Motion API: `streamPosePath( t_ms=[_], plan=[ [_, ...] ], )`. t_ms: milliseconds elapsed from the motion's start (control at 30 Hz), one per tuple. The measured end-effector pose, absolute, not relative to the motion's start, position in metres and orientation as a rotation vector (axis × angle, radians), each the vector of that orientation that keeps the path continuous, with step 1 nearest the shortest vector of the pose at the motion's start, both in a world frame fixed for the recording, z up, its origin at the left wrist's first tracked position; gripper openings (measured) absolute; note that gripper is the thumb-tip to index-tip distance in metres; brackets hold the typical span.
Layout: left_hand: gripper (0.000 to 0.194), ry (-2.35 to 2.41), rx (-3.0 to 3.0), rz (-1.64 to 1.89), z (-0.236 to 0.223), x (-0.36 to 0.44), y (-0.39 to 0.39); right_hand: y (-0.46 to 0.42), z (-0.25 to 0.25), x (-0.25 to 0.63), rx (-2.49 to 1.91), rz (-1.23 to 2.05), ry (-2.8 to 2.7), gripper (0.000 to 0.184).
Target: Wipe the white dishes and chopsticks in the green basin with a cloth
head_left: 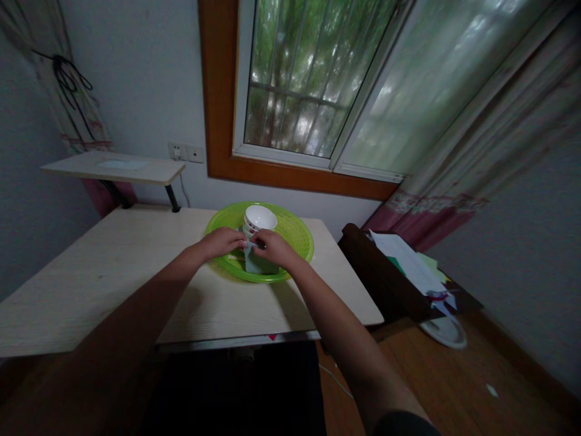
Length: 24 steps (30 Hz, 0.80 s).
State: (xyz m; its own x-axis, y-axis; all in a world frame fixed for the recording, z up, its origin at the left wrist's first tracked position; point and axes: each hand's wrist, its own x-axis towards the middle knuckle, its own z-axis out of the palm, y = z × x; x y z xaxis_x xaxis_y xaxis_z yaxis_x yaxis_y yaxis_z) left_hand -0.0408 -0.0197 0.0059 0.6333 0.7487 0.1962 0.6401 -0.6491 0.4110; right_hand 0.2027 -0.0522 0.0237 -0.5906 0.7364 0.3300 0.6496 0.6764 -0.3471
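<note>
- Pale walls point(145, 72) and a big window point(308, 91) with green leaves outside can be seen behind a light wooden tabletop point(136, 266).
- On the tabletop, near the wall, a round green basket point(295, 227) is placed.
- White bowls point(260, 218) are held in the basket. They look stacked, with the top one facing up, and they are partly covered by the fingers.
- A soft gray-blue cloth point(258, 264) is hung down from the hands, over the near part of the basket and in front of the bowls.
- The cloth is grasped by the right hand point(275, 247), with its fingers bent inward. Something small and dark is shown at these fingertips, but what it is cannot be told.
- The top edge of the cloth is met by the fingertips of the left hand point(222, 241). Whether it is pinched there cannot be told.
- The cloth is likely light and floppy, so it can be squeezed without harm. It is best held by an edge or a corner, or bunched up in the fingers.
- The bowls are probably hard, smooth and a bit slippery, and they could be broken by a drop. They are best taken by the rim, with the sides steadied.
</note>
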Motion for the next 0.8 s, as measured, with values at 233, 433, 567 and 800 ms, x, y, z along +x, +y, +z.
streamPosePath(
  t_ms=[233,433,567,800],
  plan=[
    [0.026,1.170,2.547,0.495,0.007,-0.040,-0.022,-0.054,0.026,0.196,-1.070,0.245,-2.463,0.012],
    [0.029,1.144,2.549,0.503,0.004,-0.040,-0.020,-0.054,0.028,0.198,-1.161,0.160,-2.548,0.015],
    [0.031,1.159,2.536,0.537,0.002,-0.042,-0.019,-0.056,0.037,0.199,-1.244,0.095,-2.618,0.021],
    [0.031,1.181,2.561,0.560,0.002,-0.042,-0.021,-0.058,0.044,0.208,-1.387,0.072,-2.702,0.043]
  ],
)
